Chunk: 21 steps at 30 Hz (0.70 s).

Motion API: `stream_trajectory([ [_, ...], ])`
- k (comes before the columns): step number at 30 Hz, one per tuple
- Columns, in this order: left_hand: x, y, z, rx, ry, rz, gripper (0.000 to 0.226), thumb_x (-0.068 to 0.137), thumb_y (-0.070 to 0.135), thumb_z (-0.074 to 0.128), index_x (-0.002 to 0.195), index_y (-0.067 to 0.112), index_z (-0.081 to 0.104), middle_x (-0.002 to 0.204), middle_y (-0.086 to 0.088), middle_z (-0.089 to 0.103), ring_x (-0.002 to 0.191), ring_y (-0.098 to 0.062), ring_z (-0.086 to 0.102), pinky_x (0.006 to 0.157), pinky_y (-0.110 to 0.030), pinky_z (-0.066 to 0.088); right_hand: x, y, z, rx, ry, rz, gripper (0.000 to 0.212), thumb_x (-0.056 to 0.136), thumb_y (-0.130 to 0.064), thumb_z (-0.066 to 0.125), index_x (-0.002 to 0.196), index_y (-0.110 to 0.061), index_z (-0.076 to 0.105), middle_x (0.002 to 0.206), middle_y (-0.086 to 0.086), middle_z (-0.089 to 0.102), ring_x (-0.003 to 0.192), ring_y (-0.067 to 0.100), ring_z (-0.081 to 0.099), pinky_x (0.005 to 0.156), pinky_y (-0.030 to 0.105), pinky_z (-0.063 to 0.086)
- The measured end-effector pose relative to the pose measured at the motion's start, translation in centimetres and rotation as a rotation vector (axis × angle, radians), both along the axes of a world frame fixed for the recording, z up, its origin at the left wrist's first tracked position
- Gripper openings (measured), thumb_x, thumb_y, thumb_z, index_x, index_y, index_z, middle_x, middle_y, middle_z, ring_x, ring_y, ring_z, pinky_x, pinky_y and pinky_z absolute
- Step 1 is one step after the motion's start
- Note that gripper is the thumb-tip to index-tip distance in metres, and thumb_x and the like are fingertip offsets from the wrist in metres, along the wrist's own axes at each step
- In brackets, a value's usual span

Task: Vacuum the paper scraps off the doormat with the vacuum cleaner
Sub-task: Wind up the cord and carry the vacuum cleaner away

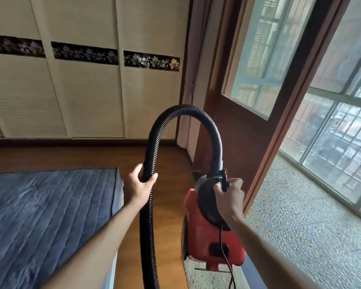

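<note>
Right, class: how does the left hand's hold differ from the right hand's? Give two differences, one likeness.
The left hand grips the black hose; the right hand grips the red vacuum body by its handle. The left hand sits higher in view than the right. Both curl round vacuum parts.

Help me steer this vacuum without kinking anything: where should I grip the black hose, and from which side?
Grip the hose on its straight left run, below the arch, where the left hand wraps it. Come from the left: the ribbed tube hangs near vertical there, and the vacuum cleaner, held by the right hand, crowds the right.
</note>
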<state>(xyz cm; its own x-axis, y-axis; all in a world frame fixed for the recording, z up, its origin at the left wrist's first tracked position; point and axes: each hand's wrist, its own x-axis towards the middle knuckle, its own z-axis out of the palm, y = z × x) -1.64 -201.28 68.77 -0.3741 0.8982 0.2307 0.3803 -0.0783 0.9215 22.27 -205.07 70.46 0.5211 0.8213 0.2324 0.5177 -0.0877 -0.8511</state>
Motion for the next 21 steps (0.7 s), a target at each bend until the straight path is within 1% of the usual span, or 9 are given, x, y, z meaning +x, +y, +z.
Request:
stream_trajectory([
  [3,-1.9,3.1,0.8,0.009,-0.034,-0.02,0.061,0.085,0.023,0.077,0.139,0.007,0.054,0.126,-0.009,0.065,0.113,-0.026,0.062,0.083,-0.025,0.042,-1.4,2.9,0.8,0.002,-0.005,-0.017,0.025,0.09,-0.025,0.062,0.102,-0.009,0.047,0.072,-0.007,0.055,0.067,0.006,0.053,0.066,0.032,0.045],
  [6,-3.3,5.8,1.4,0.023,-0.03,-0.02,0.063,0.086,0.024,0.076,0.141,0.009,0.051,0.127,-0.009,0.064,0.116,-0.028,0.061,0.083,-0.027,0.044,-2.6,5.6,1.7,0.016,0.004,-0.02,0.025,0.089,-0.024,0.064,0.101,-0.009,0.048,0.072,-0.007,0.056,0.071,0.017,0.059,0.071,0.037,0.051],
  [8,-3.8,7.4,1.6,0.027,-0.031,-0.016,0.063,0.086,0.023,0.076,0.142,0.008,0.051,0.127,-0.011,0.064,0.116,-0.03,0.061,0.086,-0.03,0.047,-3.2,7.3,2.2,0.019,0.014,-0.026,0.026,0.088,-0.023,0.064,0.102,-0.008,0.049,0.072,-0.006,0.056,0.074,0.022,0.059,0.073,0.039,0.053],
  [10,-4.1,8.8,2.0,0.041,-0.044,-0.003,0.064,0.085,0.021,0.077,0.142,0.007,0.051,0.129,-0.014,0.064,0.117,-0.031,0.061,0.093,-0.034,0.046,-3.6,8.8,2.7,0.032,0.02,-0.031,0.027,0.088,-0.024,0.065,0.102,-0.009,0.048,0.073,-0.005,0.057,0.073,0.022,0.06,0.073,0.041,0.054],
  [12,-4.5,10.4,2.4,0.052,-0.021,0.012,0.065,0.084,0.025,0.078,0.142,0.01,0.051,0.13,-0.012,0.064,0.118,-0.03,0.061,0.093,-0.035,0.048,-3.8,10.6,3.2,0.036,0.029,-0.026,0.026,0.088,-0.026,0.064,0.101,-0.011,0.047,0.074,-0.003,0.058,0.07,0.019,0.059,0.072,0.041,0.054],
  [16,-4.8,13.9,2.4,0.044,0.006,0.038,0.066,0.083,0.034,0.078,0.141,0.016,0.051,0.128,-0.009,0.066,0.115,-0.031,0.063,0.094,-0.041,0.052,-4.0,13.8,3.6,0.053,0.036,-0.014,0.026,0.088,-0.029,0.063,0.099,-0.012,0.047,0.074,0.0,0.06,0.069,0.02,0.059,0.071,0.041,0.054],
  [17,-4.6,14.6,2.4,0.042,0.017,0.043,0.066,0.083,0.035,0.078,0.141,0.017,0.051,0.128,-0.01,0.065,0.115,-0.032,0.063,0.094,-0.04,0.052,-3.9,14.7,3.6,0.056,0.04,-0.013,0.026,0.088,-0.029,0.063,0.1,-0.013,0.047,0.073,0.0,0.06,0.069,0.02,0.059,0.071,0.042,0.054],
  [20,-3.7,17.2,2.6,0.029,-0.004,0.036,0.066,0.086,0.032,0.076,0.143,0.013,0.049,0.135,-0.011,0.061,0.121,-0.032,0.059,0.09,-0.03,0.044,-3.5,18.0,3.5,0.055,0.056,-0.004,0.028,0.088,-0.032,0.064,0.101,-0.014,0.047,0.075,0.001,0.061,0.072,0.024,0.063,0.072,0.045,0.056],
  [21,-3.5,18.3,2.5,0.022,-0.015,0.034,0.066,0.086,0.031,0.076,0.143,0.012,0.049,0.137,-0.011,0.059,0.122,-0.032,0.058,0.089,-0.03,0.042,-3.4,19.3,3.6,0.046,0.062,0.002,0.028,0.087,-0.033,0.063,0.101,-0.015,0.047,0.076,0.001,0.062,0.073,0.024,0.064,0.073,0.046,0.056],
])
